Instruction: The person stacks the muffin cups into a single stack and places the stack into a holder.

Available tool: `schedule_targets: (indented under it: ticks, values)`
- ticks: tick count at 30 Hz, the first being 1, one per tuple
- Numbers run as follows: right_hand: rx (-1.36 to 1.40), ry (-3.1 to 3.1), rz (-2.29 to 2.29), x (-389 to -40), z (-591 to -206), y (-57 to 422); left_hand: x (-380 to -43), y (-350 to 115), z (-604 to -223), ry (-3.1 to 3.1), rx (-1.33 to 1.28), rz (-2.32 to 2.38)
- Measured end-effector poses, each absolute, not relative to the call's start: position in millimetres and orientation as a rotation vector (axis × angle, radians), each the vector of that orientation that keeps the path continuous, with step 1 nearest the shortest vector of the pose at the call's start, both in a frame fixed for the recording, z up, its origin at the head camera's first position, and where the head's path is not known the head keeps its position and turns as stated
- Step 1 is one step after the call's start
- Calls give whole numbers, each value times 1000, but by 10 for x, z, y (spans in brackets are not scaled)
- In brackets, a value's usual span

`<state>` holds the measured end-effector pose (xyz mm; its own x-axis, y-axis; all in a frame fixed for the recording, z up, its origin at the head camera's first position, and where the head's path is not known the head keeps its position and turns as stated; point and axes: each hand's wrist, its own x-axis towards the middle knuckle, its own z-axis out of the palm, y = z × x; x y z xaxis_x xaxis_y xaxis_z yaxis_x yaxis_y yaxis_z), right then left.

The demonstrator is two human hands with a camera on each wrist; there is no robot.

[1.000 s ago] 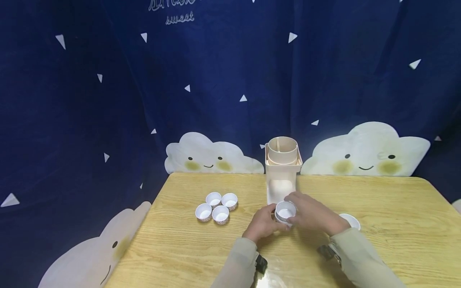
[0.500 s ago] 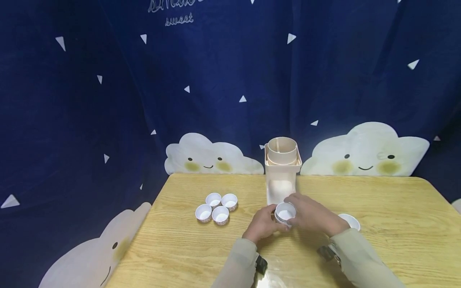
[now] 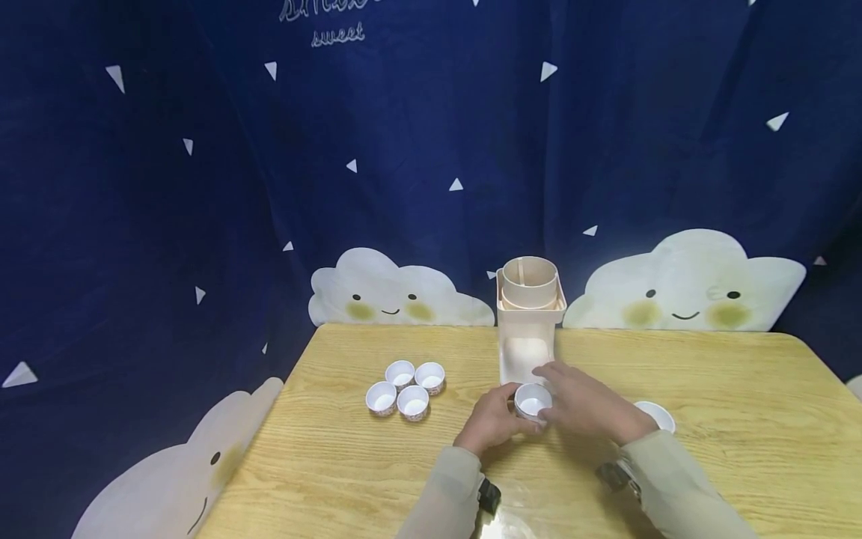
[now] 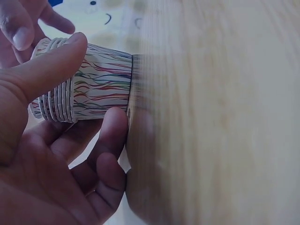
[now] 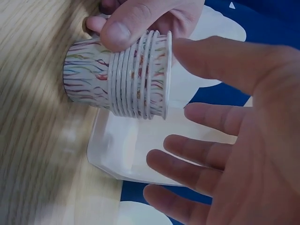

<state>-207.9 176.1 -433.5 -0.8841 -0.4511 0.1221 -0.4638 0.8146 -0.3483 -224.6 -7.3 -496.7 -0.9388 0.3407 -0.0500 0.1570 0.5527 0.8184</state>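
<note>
A nested stack of paper cups (image 3: 533,401) with coloured wavy lines stands upright on the table, mouths up. My left hand (image 3: 494,419) holds it, its thumb near the rims and its fingers round the other side, as the left wrist view shows the cups (image 4: 104,79). Close to the top rim is my right hand (image 3: 589,404). In the right wrist view its fingers (image 5: 201,150) are spread and nearly straight, with the thumb tip beside the top rim of the stack (image 5: 89,72); whether it touches I cannot tell.
Behind the stack stands a beige holder (image 3: 527,318) with a round tube on top. Several small white-lined cups (image 3: 412,404) sit grouped on the left of the wooden table (image 3: 316,464). A white round item (image 3: 658,414) lies partly behind my right wrist.
The top cup has sunk into the stack: its rim stood higher a second ago and now sits lower between my hands. Both hands have stayed nearly in place.
</note>
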Motion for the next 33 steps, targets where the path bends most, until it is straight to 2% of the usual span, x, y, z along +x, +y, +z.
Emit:
schedule_targets:
  ticks: [20, 33]
  values:
    - [652, -2903, 698, -1966, -4214, 2124, -2220, -55, -4911, 2567, 413, 1346]
    - [522, -2950, 639, -1863, -4261, 2576, -2192, -69, -4918, 2563, 398, 1348]
